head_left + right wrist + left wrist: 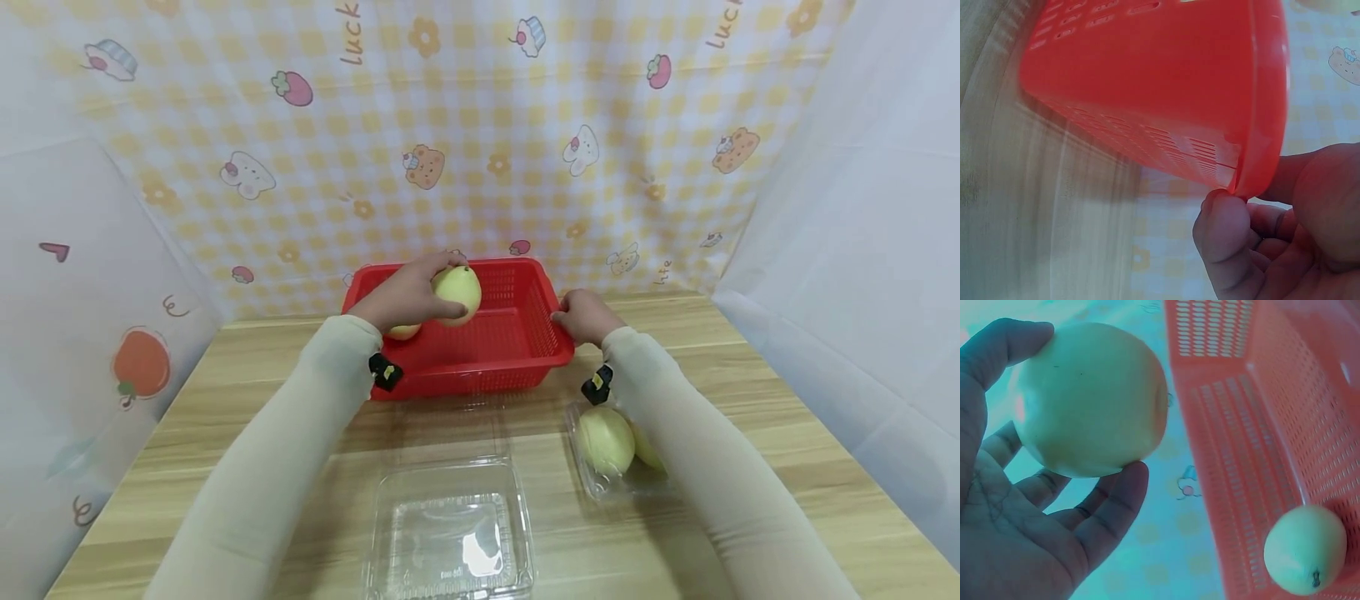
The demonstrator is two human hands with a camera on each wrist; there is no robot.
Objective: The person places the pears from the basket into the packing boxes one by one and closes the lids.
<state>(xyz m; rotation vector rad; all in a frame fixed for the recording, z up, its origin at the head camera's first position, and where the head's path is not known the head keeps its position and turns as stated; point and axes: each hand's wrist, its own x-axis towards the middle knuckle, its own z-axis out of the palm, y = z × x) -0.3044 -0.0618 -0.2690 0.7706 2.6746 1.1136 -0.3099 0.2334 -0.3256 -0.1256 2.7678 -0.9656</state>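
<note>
My left hand (408,293) grips a round pale-yellow fruit (457,296) above the red plastic basket (495,377). In the left wrist view, thumb and fingers curve about the fruit (1094,403), and a second such fruit (1305,550) sits inside the basket. That second fruit (405,332) is partly hidden by the left hand in the head view. At the basket's right end, my right hand (588,317) pinches the rim. The right wrist view shows thumb and fingers on the rim corner (1266,125).
A transparent plastic box (450,533) with its lid folded open stands in front of the basket. To its right, another clear box (596,487) holds similar fruits (606,442), partly covered by the right sleeve. A patterned cloth (480,125) hangs behind the wooden table (262,367).
</note>
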